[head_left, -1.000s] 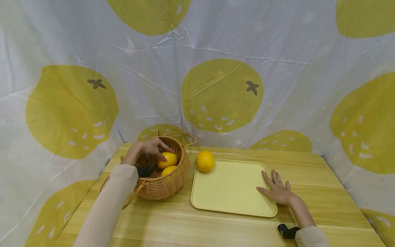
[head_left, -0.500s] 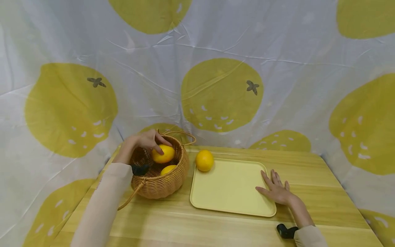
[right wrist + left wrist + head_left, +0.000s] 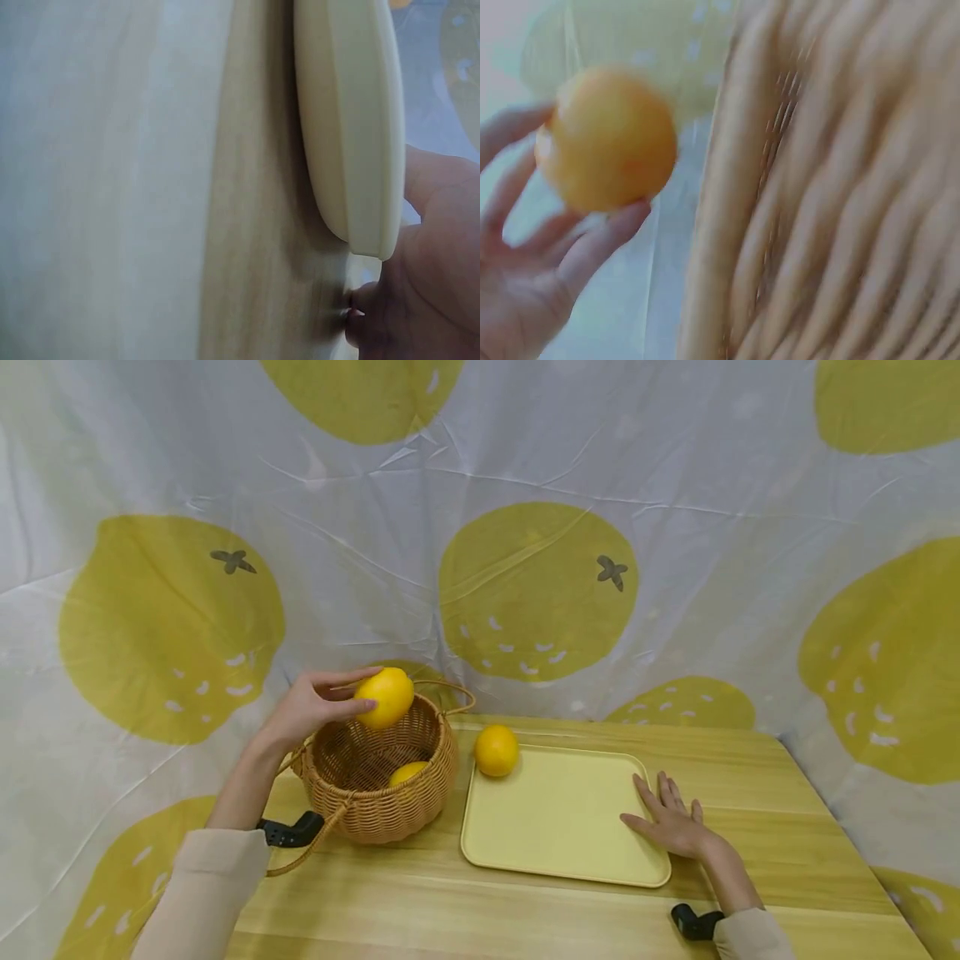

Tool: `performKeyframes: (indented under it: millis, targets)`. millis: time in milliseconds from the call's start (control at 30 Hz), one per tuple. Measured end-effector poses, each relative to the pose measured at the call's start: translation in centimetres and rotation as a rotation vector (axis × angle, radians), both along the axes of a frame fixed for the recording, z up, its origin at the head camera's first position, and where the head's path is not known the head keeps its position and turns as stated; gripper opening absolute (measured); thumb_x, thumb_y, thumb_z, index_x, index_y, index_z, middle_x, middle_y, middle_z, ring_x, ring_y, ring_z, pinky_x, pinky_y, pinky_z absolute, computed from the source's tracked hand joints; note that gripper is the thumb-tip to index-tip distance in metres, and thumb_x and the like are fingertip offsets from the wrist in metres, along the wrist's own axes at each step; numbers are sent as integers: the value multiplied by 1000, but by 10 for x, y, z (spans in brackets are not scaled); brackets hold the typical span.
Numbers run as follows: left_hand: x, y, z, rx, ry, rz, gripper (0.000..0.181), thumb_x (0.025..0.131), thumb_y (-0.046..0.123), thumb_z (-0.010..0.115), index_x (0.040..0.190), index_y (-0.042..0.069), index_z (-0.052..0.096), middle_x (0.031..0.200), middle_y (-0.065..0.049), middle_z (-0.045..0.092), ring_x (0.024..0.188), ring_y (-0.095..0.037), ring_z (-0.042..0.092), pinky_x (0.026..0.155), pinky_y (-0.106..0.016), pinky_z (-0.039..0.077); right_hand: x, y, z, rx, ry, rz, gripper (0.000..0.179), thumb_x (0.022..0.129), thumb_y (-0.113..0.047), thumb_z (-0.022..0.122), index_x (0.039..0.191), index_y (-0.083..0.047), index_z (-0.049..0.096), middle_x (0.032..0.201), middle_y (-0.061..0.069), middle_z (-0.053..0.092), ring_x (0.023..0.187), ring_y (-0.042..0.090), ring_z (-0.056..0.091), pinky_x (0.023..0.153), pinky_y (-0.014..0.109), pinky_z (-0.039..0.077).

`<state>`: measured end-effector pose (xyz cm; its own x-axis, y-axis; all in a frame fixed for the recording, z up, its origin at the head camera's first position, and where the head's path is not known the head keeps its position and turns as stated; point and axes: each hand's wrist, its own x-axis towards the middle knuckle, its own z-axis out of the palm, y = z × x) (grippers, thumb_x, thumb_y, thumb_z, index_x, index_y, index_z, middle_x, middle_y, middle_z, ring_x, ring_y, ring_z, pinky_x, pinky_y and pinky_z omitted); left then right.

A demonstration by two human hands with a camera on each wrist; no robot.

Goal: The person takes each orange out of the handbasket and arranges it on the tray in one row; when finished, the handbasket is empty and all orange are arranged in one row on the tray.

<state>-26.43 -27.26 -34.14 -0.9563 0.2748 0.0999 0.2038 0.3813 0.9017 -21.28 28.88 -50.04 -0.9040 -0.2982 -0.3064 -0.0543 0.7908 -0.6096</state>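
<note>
Left hand [image 3: 532,281]: at the left edge, thumb and fingertips pinching a fruit.
Fruit [image 3: 609,139]: round, yellow-orange, softly blurred, pale cloth showing between it and the basket.
Basket [image 3: 847,195]: woven, tan, filling the right side.
Cloth [image 3: 673,240]: pale, with a faded yellow print behind the fruit.

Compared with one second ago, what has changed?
The left hand has raised an orange from inside the wicker basket to above its rim. Unchanged: the other orange in the basket, the pale yellow tray, the orange at its far left corner, and the right hand at its right edge.
</note>
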Motion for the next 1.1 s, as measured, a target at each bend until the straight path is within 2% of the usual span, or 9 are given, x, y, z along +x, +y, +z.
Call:
performKeyframes:
  millis: [100,200,333,433,533,667,800,967,1100]
  targets:
    - [13,18,0,116,-13,89,56,95,21,77,147,12,59,154,-18,54,112,4,68,76,-24,61,0,0,0,0,3,3,89,107,-49,49,166,-4,-1,164,34,-28,152,54,-26,106,81,-25]
    - [22,39,2,174,-27,146,57,94,23,79,147,14,60,155,-16,54,111,3,69,78,-25,61,-1,0,0,4,9,4,89,107,-49,49,166,-4,0,164,35,-27,152,54,-24,106,81,-25]
    - [29,73,5,204,-37,154,58,91,23,82,145,19,62,151,-11,59,114,-9,70,81,-25,61,-2,1,2,7,7,6,90,106,-50,50,166,-4,1,164,36,-26,152,55,-23,105,80,-25]
    - [28,102,4,224,-35,136,55,90,19,82,143,21,65,149,-9,61,121,-21,70,82,-25,61,-2,1,3,12,3,4,90,106,-50,50,166,-4,1,164,36,-25,152,55,-22,105,81,-25]
    - [23,131,-3,227,-3,125,53,90,15,82,140,20,67,150,-9,60,129,-28,66,85,-25,61,-3,0,4,14,2,5,89,107,-50,49,166,-4,1,164,36,-25,152,55,-22,105,81,-24]
    - [14,169,-20,207,36,119,50,90,13,81,137,18,69,148,-9,62,132,-34,63,92,-36,62,-4,0,4,15,5,6,89,107,-50,49,166,-4,2,164,37,-24,152,56,-22,105,81,-24]
    - [7,203,-44,181,49,125,47,88,12,82,134,16,72,144,-12,65,134,-36,61,96,-45,60,-5,0,2,15,10,4,89,106,-50,49,166,-4,2,164,37,-24,152,56,-21,106,81,-24]
    - [5,238,-77,143,54,149,46,85,10,83,131,13,73,139,-16,67,132,-36,61,96,-44,60,-4,1,0,9,10,4,89,106,-51,49,166,-4,3,164,37,-24,152,56,-21,106,81,-24]
    - [4,257,-99,111,75,191,47,83,10,85,129,12,74,134,-15,71,126,-33,66,99,-44,59,-4,2,-1,6,12,2,89,106,-51,49,166,-3,3,164,37,-24,153,56,-21,105,81,-24]
